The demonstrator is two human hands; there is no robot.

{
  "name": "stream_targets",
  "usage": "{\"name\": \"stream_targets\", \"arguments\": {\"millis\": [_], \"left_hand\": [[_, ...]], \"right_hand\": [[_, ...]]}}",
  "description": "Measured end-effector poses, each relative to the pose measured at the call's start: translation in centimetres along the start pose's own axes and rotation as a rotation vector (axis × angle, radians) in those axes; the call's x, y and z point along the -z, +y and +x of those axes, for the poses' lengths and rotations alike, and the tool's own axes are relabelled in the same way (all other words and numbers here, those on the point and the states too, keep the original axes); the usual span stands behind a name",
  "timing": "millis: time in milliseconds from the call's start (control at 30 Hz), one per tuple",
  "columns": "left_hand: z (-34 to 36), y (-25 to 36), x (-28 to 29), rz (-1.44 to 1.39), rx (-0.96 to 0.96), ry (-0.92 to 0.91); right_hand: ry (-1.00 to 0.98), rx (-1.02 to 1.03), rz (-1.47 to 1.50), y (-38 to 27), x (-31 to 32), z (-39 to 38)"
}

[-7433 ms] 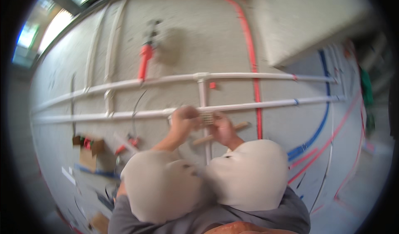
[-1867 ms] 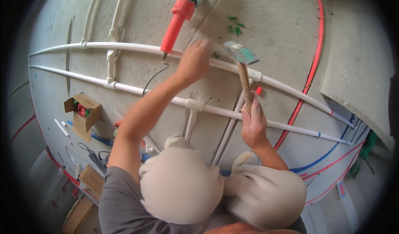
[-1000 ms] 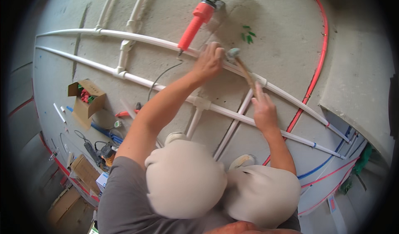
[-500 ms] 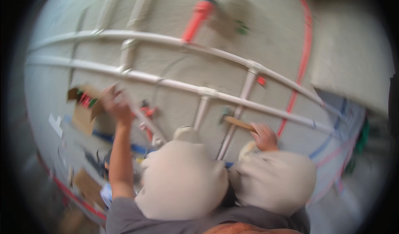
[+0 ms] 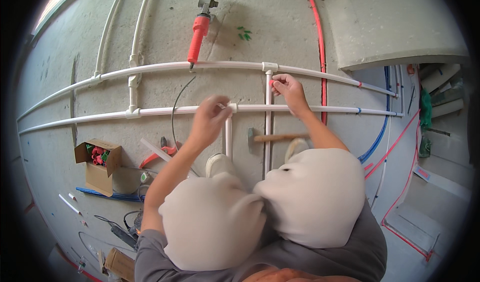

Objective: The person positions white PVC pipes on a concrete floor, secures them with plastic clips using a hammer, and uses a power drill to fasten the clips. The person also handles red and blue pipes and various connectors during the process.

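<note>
My left hand (image 5: 214, 111), slightly blurred, has curled fingers beside a white tee fitting (image 5: 231, 108) on the lower pipe; whatever it may hold cannot be made out. My right hand (image 5: 287, 88) pinches a small red piece (image 5: 273, 84) beside the short vertical white pipe (image 5: 268, 96), under the upper tee (image 5: 270, 66). A hammer with a wooden handle (image 5: 280, 138) lies on the concrete floor below the lower pipe, in front of my knees. A red-handled tool with a metal head (image 5: 199, 34) lies above the upper pipe.
An open carton of red and green fittings (image 5: 97, 157) lies at left, near red cutters (image 5: 152, 160), blue pipes (image 5: 110, 194) and corded tools (image 5: 122, 234). Green bits (image 5: 244, 33) lie ahead. A red conduit (image 5: 320, 42) runs right of the pipes, beside a concrete slab (image 5: 390, 22).
The hammer left my right hand and lies on the floor; that hand moved up and now holds a red piece. My left hand went down-left, then back to the middle. The view turned.
</note>
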State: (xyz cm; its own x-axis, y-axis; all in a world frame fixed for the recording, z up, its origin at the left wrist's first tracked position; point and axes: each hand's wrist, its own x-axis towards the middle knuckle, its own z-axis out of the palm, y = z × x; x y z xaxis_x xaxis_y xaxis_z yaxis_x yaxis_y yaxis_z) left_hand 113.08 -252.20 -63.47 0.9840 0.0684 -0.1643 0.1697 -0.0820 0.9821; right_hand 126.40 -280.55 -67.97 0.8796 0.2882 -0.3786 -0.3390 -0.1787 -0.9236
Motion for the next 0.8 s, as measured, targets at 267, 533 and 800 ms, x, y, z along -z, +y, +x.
{"name": "stream_targets", "arguments": {"millis": [267,533,800], "left_hand": [[1.0,3.7,-6.6,-0.699,-0.013,0.061],[-1.2,4.5,-4.9,-0.477,-0.231,0.138],[-1.5,6.7,-4.7,-0.493,0.238,0.169]], "right_hand": [[-0.231,0.115,0.238,-9.0,-5.8,-7.0],[-0.527,-0.299,0.545,-10.3,-5.5,-6.1],[-0.319,0.834,-0.410,-8.3,-5.9,-5.9]]}}
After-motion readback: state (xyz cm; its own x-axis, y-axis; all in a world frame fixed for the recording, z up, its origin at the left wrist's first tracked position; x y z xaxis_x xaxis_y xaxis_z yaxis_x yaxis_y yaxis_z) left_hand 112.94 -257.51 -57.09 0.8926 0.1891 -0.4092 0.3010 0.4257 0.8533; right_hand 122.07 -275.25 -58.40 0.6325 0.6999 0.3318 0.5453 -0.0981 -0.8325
